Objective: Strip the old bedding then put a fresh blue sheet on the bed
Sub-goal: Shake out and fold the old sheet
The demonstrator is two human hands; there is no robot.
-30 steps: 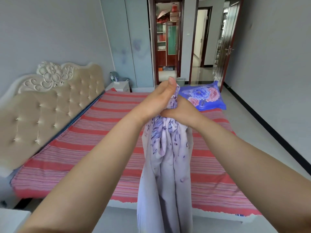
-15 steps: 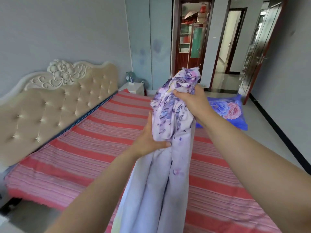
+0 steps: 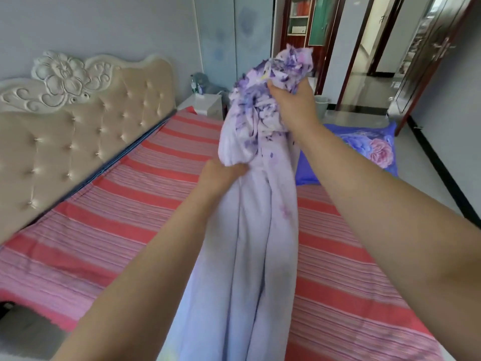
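Sheet: as it hangs bunched at frame centre above the striped bed [image 3: 109, 225], the lilac sheet [image 3: 260, 230] trails to the bottom edge.
Right hand [image 3: 294, 105]: fingers curled, gripping its top.
Left hand [image 3: 218, 175]: fingers clasping it lower down.

No legible text anywhere

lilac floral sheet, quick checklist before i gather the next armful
1. Right hand grips the bunched top of the lilac floral sheet: ok.
2. Left hand holds the sheet lower down: ok.
3. Sheet's lower end lifted off the floor: cannot tell, it runs out of frame.
4. Red striped mattress cover bare of old bedding: ok where visible.
5. Blue rose-print pillow removed from the bed: not ok.
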